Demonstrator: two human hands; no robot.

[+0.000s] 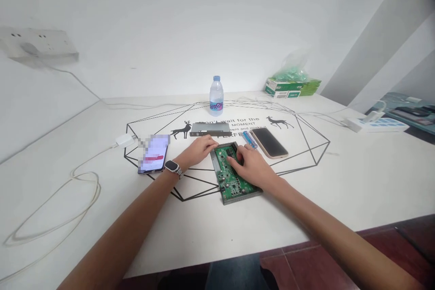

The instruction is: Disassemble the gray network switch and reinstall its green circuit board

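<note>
A green circuit board point(234, 186) sits in a shallow grey metal case point(238, 199) on the table in front of me. My left hand point(200, 148), with a watch on its wrist, has its fingers closed at the case's far left corner. Across the board's right side lies my right hand point(253, 165), its thumb over the components and its other fingers curled at the far right edge. The palm hides part of the board. Beyond the case is a flat grey metal cover point(210, 128). A blue screwdriver-like tool point(250, 139) rests just past my right hand.
A dark-screened phone point(270, 142) lies to the right, and a lit phone point(154, 154) on a charging cable point(73, 176) to the left. Farther back stand a water bottle point(216, 97) and green-and-white boxes point(285, 88). A power strip point(377, 124) is at the right.
</note>
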